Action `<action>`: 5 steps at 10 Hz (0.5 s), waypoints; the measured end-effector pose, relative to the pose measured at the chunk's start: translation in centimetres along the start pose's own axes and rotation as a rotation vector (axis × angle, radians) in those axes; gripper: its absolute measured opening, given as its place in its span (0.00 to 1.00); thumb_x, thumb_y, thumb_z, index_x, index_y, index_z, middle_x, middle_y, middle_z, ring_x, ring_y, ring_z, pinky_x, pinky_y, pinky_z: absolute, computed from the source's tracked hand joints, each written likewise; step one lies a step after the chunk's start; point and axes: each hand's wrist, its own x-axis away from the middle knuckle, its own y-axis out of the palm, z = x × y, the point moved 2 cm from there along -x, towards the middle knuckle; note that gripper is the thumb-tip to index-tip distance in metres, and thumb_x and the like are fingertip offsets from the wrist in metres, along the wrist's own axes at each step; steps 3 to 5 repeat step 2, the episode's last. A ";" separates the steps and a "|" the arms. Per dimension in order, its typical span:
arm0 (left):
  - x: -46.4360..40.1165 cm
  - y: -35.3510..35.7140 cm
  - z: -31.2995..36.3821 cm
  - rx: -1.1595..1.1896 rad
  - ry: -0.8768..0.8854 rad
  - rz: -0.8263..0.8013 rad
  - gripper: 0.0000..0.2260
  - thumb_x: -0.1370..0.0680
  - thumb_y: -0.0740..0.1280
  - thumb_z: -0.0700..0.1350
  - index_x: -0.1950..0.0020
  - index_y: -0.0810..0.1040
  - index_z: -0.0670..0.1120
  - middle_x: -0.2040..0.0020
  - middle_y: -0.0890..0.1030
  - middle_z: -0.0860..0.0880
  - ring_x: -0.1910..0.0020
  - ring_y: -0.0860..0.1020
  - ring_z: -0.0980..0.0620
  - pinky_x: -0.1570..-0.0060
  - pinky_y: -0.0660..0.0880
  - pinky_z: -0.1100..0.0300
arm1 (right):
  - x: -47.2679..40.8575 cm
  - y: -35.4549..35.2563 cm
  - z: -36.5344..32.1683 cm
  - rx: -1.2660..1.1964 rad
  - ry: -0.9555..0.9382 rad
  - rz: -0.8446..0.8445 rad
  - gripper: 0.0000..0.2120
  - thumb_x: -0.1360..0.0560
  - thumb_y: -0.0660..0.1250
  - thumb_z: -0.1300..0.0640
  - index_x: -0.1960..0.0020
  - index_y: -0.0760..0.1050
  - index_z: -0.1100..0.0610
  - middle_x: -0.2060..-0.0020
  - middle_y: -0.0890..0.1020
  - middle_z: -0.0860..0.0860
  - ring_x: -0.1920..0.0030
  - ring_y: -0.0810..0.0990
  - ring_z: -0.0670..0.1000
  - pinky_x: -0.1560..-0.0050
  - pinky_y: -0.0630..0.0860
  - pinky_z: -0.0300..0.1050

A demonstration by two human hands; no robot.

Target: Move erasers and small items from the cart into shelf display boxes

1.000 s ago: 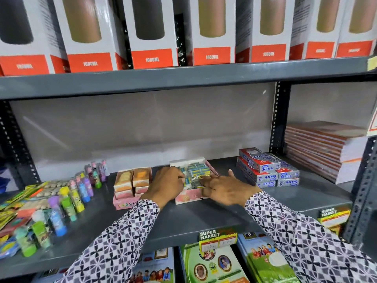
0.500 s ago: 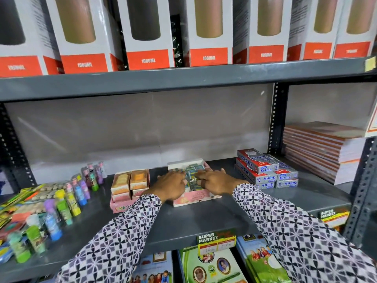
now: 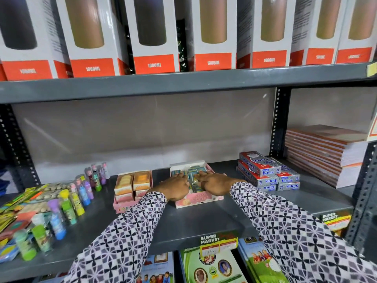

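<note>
Both hands are down in the pink display box (image 3: 199,201) that sits in the middle of the grey shelf (image 3: 183,223). The left hand (image 3: 175,185) lies palm-down over the box's left half, and the right hand (image 3: 214,183) lies the same way over the right half, fingers spread flat and pointing toward the back wall. They press on the small teal-wrapped erasers (image 3: 191,172) packed inside; neither hand is closed around anything that I can see, though the palms hide what is under them. Just to the left stands a second pink box (image 3: 122,207) with orange and cream eraser packs (image 3: 132,183) stacked in it, close beside the first but not touching. Farther left, a cluster of coloured glue sticks (image 3: 69,205) stands upright. To the right of the hands sits a stack of red-and-silver boxes (image 3: 265,172), and beyond the upright post a pile of orange notebooks (image 3: 324,154). Above, on the upper shelf, tall white-and-red bottle cartons (image 3: 153,37) marked 1000ML stand in a row.
</note>
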 end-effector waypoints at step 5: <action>5.7 -1.0 0.7 0.007 0.030 0.451 0.28 0.12 0.51 0.52 0.13 0.48 0.47 0.13 0.46 0.45 0.14 0.47 0.45 0.16 0.50 0.39 | 3.2 0.1 -2.0 0.000 -0.032 0.399 0.30 0.18 0.51 0.42 0.18 0.55 0.49 0.16 0.53 0.51 0.16 0.48 0.58 0.23 0.45 0.74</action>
